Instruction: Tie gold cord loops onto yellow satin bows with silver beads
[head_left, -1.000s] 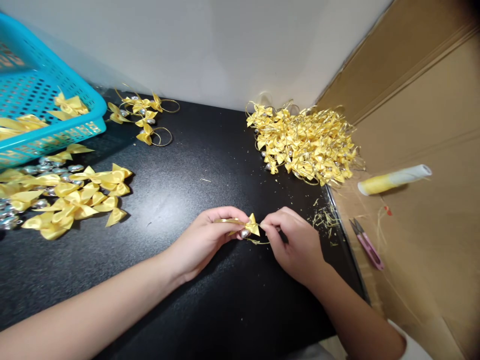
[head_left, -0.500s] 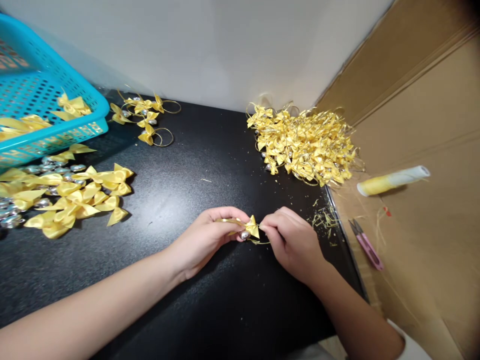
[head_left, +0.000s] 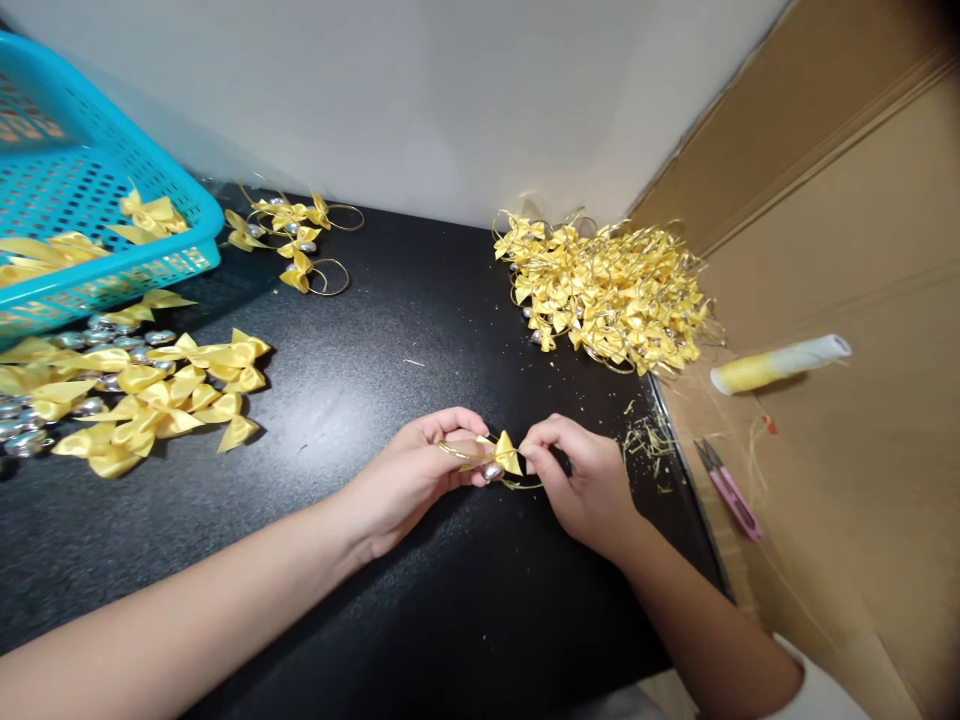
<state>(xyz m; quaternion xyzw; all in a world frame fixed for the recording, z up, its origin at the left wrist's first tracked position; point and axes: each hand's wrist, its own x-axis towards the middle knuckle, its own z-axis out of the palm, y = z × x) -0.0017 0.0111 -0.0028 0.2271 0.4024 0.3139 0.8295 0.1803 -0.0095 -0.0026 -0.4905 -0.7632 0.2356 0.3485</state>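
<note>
Yellow satin bow (head_left: 506, 453), a small one with a silver bead under its knot, sits between the two hands just above the black tabletop (head_left: 420, 620), near its front right part. The left hand (head_left: 416, 475) comes at it from the left, fingers curled shut around the bow's left side and a loop of gold cord (head_left: 457, 450) that runs leftward over the fingers. The right hand (head_left: 585, 485) meets it from the right, thumb and forefinger pinched closed on the bow's right tip or the cord end there; which of the two I cannot tell. The bow's long axis lies roughly left to right, and both hands are equally close, touching it. A fine gold strand curves below the bow toward the right hand. Well apart, a heap of finished bows (head_left: 611, 290) lies at the far right, loose bows (head_left: 161, 400) at the left beside a blue basket (head_left: 169, 190), and pink snips (head_left: 727, 490) on the cardboard (head_left: 847, 480).
</note>
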